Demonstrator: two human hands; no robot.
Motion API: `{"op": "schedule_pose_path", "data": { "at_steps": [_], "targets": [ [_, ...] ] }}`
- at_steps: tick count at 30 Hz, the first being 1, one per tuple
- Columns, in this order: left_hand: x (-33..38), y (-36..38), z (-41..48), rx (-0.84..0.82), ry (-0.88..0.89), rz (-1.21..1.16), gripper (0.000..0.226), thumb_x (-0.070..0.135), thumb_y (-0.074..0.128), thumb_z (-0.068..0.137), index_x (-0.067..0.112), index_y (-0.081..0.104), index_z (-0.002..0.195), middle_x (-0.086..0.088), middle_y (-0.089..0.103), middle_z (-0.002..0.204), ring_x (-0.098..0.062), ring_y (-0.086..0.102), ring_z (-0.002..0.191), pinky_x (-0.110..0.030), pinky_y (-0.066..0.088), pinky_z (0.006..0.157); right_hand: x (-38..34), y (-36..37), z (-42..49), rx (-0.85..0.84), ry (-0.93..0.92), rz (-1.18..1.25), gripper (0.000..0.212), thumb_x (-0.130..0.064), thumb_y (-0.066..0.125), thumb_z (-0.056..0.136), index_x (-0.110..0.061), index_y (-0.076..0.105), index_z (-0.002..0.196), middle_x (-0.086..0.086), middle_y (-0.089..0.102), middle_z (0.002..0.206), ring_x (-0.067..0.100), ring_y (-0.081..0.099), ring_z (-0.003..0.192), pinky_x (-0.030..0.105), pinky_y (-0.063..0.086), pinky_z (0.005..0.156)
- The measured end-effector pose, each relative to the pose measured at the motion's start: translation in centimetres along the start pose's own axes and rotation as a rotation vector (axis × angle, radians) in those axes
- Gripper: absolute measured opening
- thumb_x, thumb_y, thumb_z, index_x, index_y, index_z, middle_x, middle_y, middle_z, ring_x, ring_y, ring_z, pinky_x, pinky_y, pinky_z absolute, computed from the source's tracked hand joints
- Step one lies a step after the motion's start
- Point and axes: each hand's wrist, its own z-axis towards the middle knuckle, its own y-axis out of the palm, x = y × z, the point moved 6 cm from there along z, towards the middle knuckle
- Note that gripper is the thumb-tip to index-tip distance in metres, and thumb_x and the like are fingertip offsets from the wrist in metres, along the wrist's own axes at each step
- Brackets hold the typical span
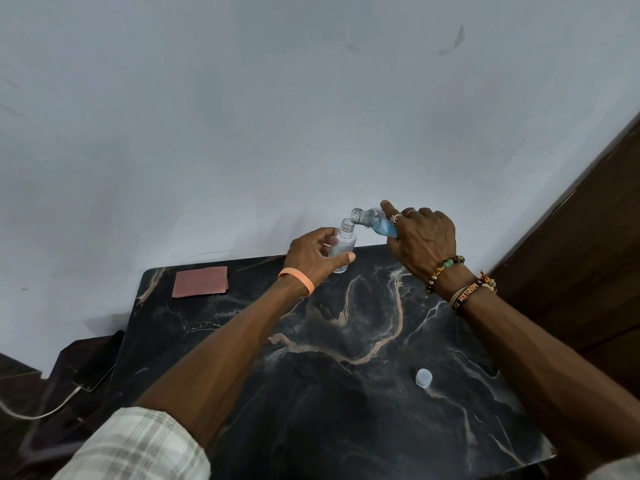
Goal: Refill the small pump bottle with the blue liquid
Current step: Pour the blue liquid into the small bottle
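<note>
My left hand [313,256] grips a small clear bottle [343,244], upright and uncapped, at the far edge of the black marble table [346,375]. My right hand [422,237] holds a second clear bottle [375,221] with blue liquid in it, tipped to the left. Its open mouth hangs just above and to the right of the small bottle's neck. The blue liquid lies in the lower side of the tipped bottle; I cannot tell whether any is flowing. A translucent white cap [424,377] stands on the table at the near right. No pump head is in sight.
A reddish-brown cloth [201,281] lies at the table's far left corner. A pale wall rises right behind the table. A dark wooden panel [588,254] stands to the right. Lower left, a dark flat thing and a cable [52,407] sit beside the table.
</note>
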Motion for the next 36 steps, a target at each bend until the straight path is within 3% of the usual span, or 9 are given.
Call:
{"op": "schedule_pose_path", "data": {
  "at_steps": [10,22,36],
  "targets": [
    [-0.27,-0.34,-0.15,-0.007,0.001,-0.01,0.063,0.046,0.082,0.071,0.023,0.06,0.126,0.001,0.066,0.123,-0.013,0.065,0.095,-0.029,0.054,0.084,-0.57,-0.05,0.31,-0.031,-0.026,-0.059,0.061,-0.023,0.073,0.077,-0.013,0.057,0.135,0.014,0.069,0.082,0.035,0.063,0.07,0.034,0.043,0.06],
    [-0.32,-0.53,-0.23,-0.003,-0.005,-0.002,0.064,0.042,0.083,0.071,0.021,0.061,0.127,0.001,0.067,0.122,-0.016,0.066,0.097,-0.034,0.057,0.086,-0.77,0.26,0.39,-0.112,-0.006,-0.06,0.06,-0.024,0.059,0.088,-0.017,0.044,0.145,0.012,0.069,0.1,0.034,0.062,0.086,0.035,0.041,0.069],
    [-0.56,-0.4,-0.32,-0.012,-0.024,-0.003,0.064,0.043,0.083,0.071,0.021,0.06,0.127,0.001,0.067,0.121,-0.015,0.066,0.097,-0.032,0.057,0.085,-0.87,0.37,0.53,-0.166,-0.002,-0.074,0.059,-0.027,0.055,0.092,-0.018,0.039,0.148,0.011,0.068,0.102,0.032,0.062,0.089,0.036,0.043,0.072]
  ]
}}
